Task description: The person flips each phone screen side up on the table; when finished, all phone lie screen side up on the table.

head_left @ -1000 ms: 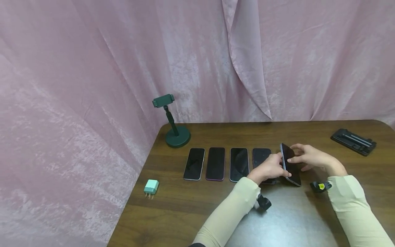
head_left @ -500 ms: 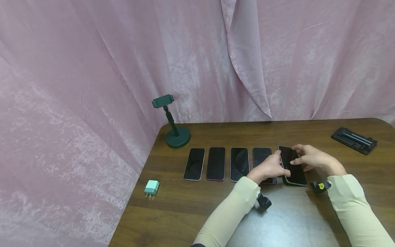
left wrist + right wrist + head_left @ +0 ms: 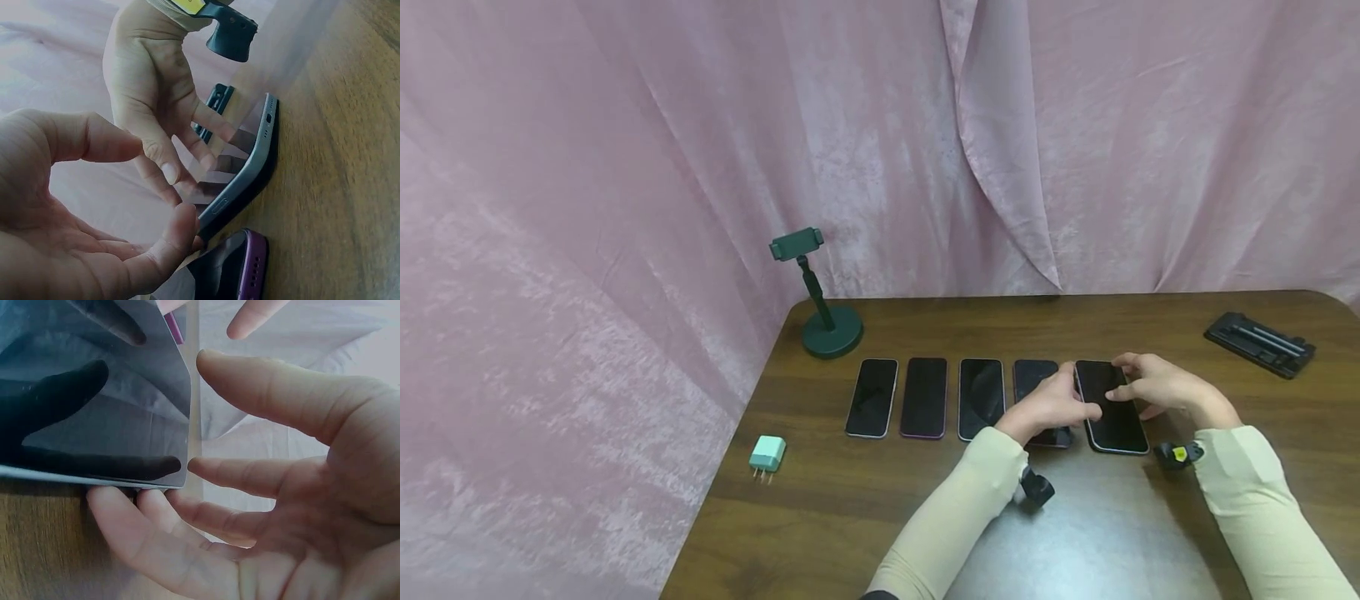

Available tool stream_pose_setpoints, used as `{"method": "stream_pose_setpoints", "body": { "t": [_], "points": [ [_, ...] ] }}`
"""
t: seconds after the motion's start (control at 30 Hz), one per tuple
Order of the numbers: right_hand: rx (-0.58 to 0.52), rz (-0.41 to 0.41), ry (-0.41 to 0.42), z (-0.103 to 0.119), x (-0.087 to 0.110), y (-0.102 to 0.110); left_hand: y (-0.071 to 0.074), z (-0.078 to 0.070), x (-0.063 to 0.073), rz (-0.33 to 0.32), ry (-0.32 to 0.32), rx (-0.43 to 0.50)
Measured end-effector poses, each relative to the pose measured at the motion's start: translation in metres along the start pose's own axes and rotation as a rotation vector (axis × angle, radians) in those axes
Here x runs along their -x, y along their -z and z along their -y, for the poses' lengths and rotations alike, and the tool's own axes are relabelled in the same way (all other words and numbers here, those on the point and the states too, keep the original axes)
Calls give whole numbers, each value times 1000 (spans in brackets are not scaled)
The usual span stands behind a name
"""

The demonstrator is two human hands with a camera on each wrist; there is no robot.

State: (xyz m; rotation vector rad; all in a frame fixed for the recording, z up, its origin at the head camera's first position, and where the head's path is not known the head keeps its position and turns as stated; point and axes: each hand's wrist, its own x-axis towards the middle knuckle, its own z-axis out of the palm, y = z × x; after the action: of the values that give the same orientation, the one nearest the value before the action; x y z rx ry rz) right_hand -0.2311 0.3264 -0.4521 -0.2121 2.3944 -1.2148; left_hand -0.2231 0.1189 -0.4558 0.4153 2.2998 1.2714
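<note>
A black-screened smartphone with a pale metal edge lies face up at the right end of a row of phones. My left hand is at its left side, thumb and forefinger spread apart, partly covering the neighbouring dark phone. At the right side, my right hand has its thumb over the screen. In the right wrist view, the right fingers touch the edge of the smartphone. The left wrist view shows the left fingertips close to its silver edge.
Three more phones lie leftward: a third, a purple-edged one and a silver-edged one. A green phone stand is at the back left, a mint plug adapter at front left. A folded black holder lies at back right.
The rightmost phone was tilted up between both hands, and came down flat on the table. My left hand has since shifted slightly left; the right hand has barely moved.
</note>
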Motion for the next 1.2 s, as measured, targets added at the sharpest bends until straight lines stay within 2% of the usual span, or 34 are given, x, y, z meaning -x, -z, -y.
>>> {"method": "stream_pose_setpoints", "body": {
  "t": [0.4, 0.73, 0.87, 1.03, 1.2],
  "points": [
    [-24, -6, -48, 1, 3, -4, 0, 0, -1, -4, 17, -12],
    [-15, -9, -42, 2, 3, -2, 3, 0, -2, 45, 9, 89],
    [41, -17, -48, 2, 4, 1, 4, 1, -2, 62, -5, 100],
    [148, -98, -10, 13, 6, 3, 12, 6, 2, 50, -19, 111],
    [179, -231, 65, 35, 11, 5, 28, 8, 9, -3, -106, -46]
  ]
}}
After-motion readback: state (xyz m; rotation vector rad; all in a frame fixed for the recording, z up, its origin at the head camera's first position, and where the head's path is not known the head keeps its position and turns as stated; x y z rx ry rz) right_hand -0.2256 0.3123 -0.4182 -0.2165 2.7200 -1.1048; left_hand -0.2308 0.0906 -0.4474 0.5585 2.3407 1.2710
